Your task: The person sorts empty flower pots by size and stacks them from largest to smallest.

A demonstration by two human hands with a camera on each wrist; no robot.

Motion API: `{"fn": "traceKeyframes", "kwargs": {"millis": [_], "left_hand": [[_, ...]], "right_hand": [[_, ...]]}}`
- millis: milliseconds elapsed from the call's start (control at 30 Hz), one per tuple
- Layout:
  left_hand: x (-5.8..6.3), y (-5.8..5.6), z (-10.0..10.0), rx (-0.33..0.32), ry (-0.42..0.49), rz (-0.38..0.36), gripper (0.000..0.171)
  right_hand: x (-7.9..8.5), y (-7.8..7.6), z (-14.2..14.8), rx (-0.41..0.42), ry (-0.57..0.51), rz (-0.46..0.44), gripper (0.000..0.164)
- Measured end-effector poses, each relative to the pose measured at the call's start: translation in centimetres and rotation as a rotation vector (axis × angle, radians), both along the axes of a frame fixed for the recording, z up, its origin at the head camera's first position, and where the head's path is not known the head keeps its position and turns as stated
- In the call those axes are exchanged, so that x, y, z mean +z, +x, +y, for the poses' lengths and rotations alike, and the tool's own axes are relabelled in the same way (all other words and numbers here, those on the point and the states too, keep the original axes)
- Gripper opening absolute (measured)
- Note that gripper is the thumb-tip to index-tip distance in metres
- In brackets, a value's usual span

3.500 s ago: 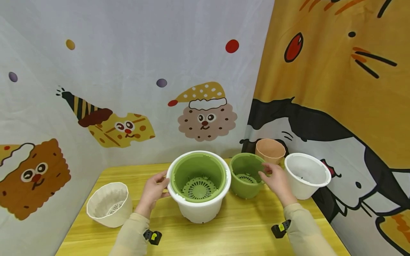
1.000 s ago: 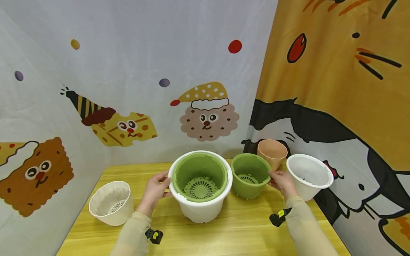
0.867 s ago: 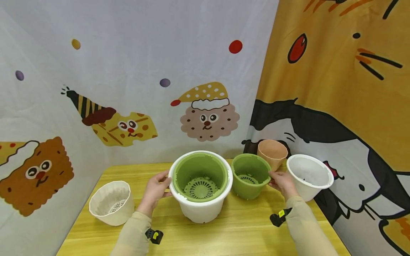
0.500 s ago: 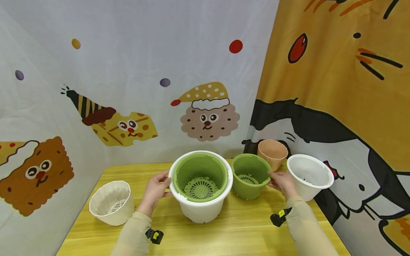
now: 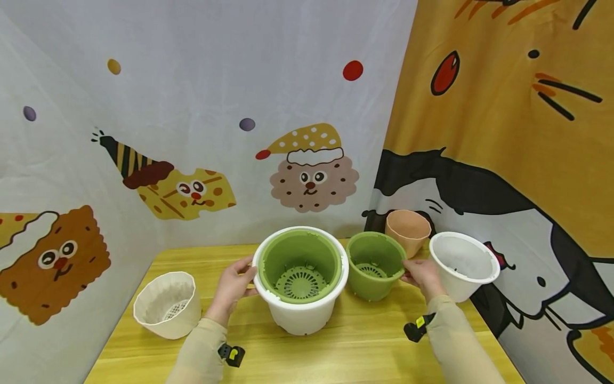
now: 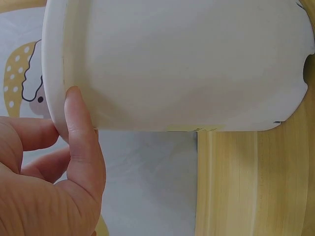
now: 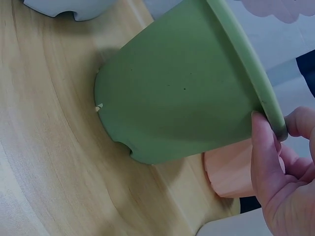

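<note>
My left hand (image 5: pixel 232 285) grips the left rim of a large white flower pot (image 5: pixel 302 319). The left wrist view shows the thumb along the outside, just under the white pot's rim (image 6: pixel 55 73), and fingers behind it. A green pot (image 5: pixel 298 250) with a slotted bottom sits nested inside the white one. My right hand (image 5: pixel 423 274) pinches the right rim of a smaller green flower pot (image 5: pixel 371 290), close beside the white pot. Up close in the right wrist view, the thumb presses this green pot's outer wall (image 7: pixel 182 88) below the rim, with fingers on the far side.
A cream fluted pot (image 5: pixel 187 314) stands at the left of the wooden table (image 5: pixel 336 357). Behind the right hand are a peach pot (image 5: pixel 408 234) and another white pot (image 5: pixel 462 285), near the patterned cloth wall (image 5: pixel 307 64).
Since 3.5 s ago, my right hand has gone from loose fingers at the small green pot's edge to pinching its rim lower down. The left hand keeps its grip; over the last second little moves.
</note>
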State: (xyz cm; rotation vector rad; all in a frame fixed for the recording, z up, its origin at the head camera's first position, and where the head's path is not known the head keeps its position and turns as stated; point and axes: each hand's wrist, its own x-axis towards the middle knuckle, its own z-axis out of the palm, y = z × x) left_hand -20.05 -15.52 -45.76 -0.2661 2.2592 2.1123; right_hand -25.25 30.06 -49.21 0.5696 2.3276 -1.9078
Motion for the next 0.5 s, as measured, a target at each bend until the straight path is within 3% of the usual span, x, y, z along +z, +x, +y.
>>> {"fn": "traceKeyframes", "kwargs": {"millis": [500], "left_hand": [[0.10,0.01,0.03,0.008,-0.001,-0.007,0.045]], "right_hand": [[-0.34,0.17,0.11,-0.011,0.006,0.002,0.030]]}}
